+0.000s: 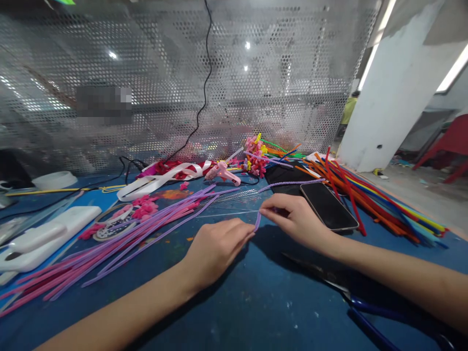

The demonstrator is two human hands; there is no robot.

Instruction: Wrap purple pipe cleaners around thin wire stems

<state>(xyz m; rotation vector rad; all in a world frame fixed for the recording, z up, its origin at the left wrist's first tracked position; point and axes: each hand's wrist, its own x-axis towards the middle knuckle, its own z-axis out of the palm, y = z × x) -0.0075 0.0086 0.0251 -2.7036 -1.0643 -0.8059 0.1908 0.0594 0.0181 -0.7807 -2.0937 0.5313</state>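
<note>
Between my two hands is a short stretch of purple pipe cleaner (258, 222), raised a little above the blue table. My left hand (219, 248) is closed on its lower end, with the fingertips turned away from view. At the upper end, the thumb and finger of my right hand (298, 219) pinch it. Beyond the left hand lies a bundle of purple and pink pipe cleaners (124, 243). A phone (329, 206) with a dark screen rests behind my right hand. Scissors with blue handles (351, 297) lie under and beside my right forearm.
Red, orange, yellow and blue pipe cleaners (387, 204) are piled at the right. A pink glue gun (223, 171), white ribbon (164, 180) and pink fuzzy flowers (256, 156) lie at the back, before a perforated metal panel (164, 97). A white device (47, 239) sits at the left.
</note>
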